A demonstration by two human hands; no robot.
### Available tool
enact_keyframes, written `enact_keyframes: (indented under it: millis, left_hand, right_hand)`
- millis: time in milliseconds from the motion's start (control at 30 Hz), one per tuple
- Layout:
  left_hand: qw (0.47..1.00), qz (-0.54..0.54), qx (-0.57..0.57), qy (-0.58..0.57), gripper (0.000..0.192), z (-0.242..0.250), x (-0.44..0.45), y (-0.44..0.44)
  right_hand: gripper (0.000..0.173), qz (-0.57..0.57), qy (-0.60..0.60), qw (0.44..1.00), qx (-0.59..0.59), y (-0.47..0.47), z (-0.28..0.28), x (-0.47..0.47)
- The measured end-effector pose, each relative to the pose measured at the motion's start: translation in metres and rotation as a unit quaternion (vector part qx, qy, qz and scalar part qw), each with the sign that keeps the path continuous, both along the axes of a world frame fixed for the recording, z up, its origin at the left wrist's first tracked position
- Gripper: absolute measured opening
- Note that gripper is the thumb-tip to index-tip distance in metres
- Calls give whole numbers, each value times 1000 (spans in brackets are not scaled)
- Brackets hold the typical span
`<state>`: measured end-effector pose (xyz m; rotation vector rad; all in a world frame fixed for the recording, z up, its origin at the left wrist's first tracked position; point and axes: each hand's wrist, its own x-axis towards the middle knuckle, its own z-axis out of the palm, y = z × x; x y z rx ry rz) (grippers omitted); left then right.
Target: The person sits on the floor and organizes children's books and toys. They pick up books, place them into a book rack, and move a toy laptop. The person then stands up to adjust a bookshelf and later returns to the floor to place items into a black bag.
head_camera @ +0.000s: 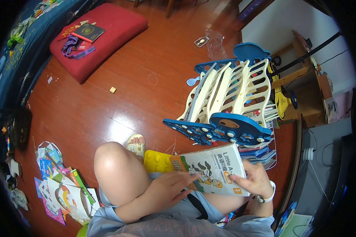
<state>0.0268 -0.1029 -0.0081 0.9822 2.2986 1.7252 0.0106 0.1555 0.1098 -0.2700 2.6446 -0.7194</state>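
Observation:
A thick children's picture book or boxed set (pixel 209 173), with a mostly white cartoon cover that bears writing, lies tilted above my lap. My right hand (pixel 256 179) grips its right edge, thumb on the front cover and fingers behind. Across the lower left of the cover rest the fingers of my left hand (pixel 172 186), with the thumb apart below them. Past the book's left end, a yellow plastic piece with raised shapes (pixel 157 161) shows; its right part is hidden by the book.
A blue-and-cream plastic rack (pixel 225 94) lies on the floor ahead right, near stacked books (pixel 258 152). At left are a heap of paper bags and booklets (pixel 66 189). A red cushion (pixel 106 38) carries a dark book (pixel 89 32). A small yellow block (pixel 112 89) sits on the wooden floor.

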Motion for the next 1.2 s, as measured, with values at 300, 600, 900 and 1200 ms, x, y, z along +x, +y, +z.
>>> enact_keyframes:
  millis: [300,600,900,1200]
  left_hand:
    - [999,-1,45,-30,47,-5,-4,-9]
    - [999,22,26,-27,46,-1,-12,-18]
    - [997,8,35,-69,43,-1,-20,-15]
    - [996,-16,0,-93,41,2,-22,-7]
  right_hand:
    - [66,-148,127,953,-231,-9,37,-117]
    - [69,-144,195,955,169,34,-53,-264]
    - [79,-54,30,935,350,38,-112,-262]
    - [53,-18,82,975,205,12,-97,-252]
